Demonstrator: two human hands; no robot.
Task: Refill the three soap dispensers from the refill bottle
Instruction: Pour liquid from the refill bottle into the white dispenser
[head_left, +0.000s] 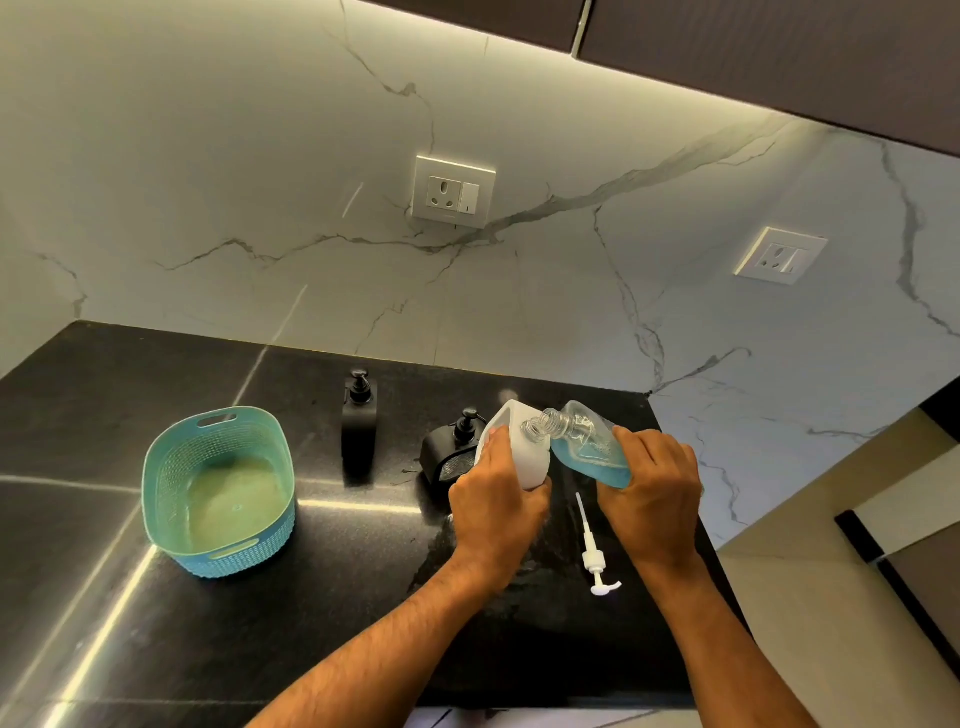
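Observation:
My right hand (655, 491) grips a clear refill bottle (582, 441) with blue liquid, tilted so its open neck points left at a white soap dispenser (524, 452). My left hand (496, 493) holds that white dispenser, which has no pump on it and leans a little. A white pump (593, 556) with its long tube lies flat on the counter between my hands. A tall black dispenser (358, 421) stands behind, pump on. A low black dispenser (451, 452) with a pump stands just left of the white one.
A teal plastic basket (221, 488) sits to the left on the black stone counter (311, 597). The marble wall behind carries two sockets (452, 192). The counter's right edge drops off near my right forearm.

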